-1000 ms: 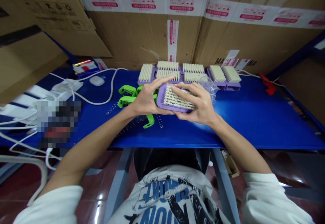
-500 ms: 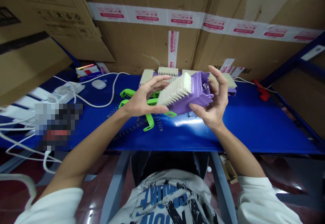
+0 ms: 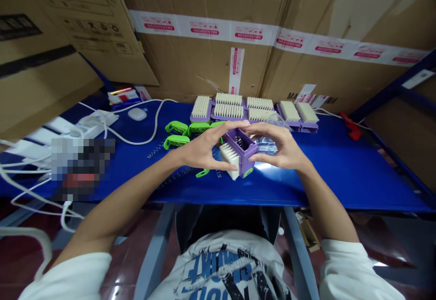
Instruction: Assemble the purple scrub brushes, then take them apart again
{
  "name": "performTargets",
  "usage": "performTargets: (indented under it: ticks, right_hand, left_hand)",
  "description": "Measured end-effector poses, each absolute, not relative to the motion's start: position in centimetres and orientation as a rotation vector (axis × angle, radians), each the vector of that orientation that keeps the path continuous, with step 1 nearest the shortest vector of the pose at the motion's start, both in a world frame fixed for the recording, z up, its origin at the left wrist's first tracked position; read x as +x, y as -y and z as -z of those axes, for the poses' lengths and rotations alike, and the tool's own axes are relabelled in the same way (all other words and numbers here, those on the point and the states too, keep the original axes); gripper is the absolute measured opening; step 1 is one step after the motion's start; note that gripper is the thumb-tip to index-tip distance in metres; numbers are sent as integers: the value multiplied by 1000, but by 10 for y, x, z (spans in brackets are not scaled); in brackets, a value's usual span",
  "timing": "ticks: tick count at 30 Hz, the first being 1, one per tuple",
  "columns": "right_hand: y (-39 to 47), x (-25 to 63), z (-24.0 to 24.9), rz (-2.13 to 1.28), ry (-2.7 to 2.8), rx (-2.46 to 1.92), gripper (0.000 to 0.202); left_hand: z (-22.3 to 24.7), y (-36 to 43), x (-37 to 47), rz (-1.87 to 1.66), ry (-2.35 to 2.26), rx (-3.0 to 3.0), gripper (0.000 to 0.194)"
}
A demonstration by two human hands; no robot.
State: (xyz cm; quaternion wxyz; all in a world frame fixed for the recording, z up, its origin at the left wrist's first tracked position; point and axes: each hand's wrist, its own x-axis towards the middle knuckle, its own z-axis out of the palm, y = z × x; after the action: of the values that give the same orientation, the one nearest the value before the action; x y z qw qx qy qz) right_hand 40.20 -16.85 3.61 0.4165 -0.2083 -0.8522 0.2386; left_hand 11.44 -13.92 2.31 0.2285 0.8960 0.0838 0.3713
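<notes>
The left hand point(image 3: 200, 151), half curled, grips a purple brush point(image 3: 246, 159) above the blue table point(image 3: 337, 168), its thumb against the white bristles; the right hand point(image 3: 284, 145), curved wide, holds the opposite side between thumb and fingers.

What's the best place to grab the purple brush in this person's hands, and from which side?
Probably by the walls of its purple body, coming from the right, where the right hand has it. The cream bristles face left, while the hollow with a coil spring inside faces upward, leaving straight walls to pinch.
</notes>
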Motion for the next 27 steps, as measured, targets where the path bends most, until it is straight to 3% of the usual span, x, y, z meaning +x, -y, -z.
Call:
performTargets:
  ticks: [3, 6, 11, 16, 21, 27]
  right_hand:
    - [168, 405, -38, -601, 2065, -593, 48]
    - [167, 404, -35, -385, 1947, -704, 29]
    - [165, 391, -17, 308, 2361, -863, 23]
    - [170, 375, 1, 639, 2689, -917, 12]
    - [173, 369, 10, 649, 2697, -960, 15]
    - [169, 381, -1, 506, 2694, -879, 10]
  left_hand:
    - [-23, 141, 112, -1009, -289, 2503, 99]
    - [-25, 138, 106, -989, -257, 2429, 94]
    - [-34, 128, 97, -907, -182, 2158, 82]
    - [-32, 127, 100, -943, -165, 2184, 74]
    - [-21, 133, 108, -1033, -201, 2437, 74]
    - [-18, 134, 111, -1117, -200, 2509, 88]
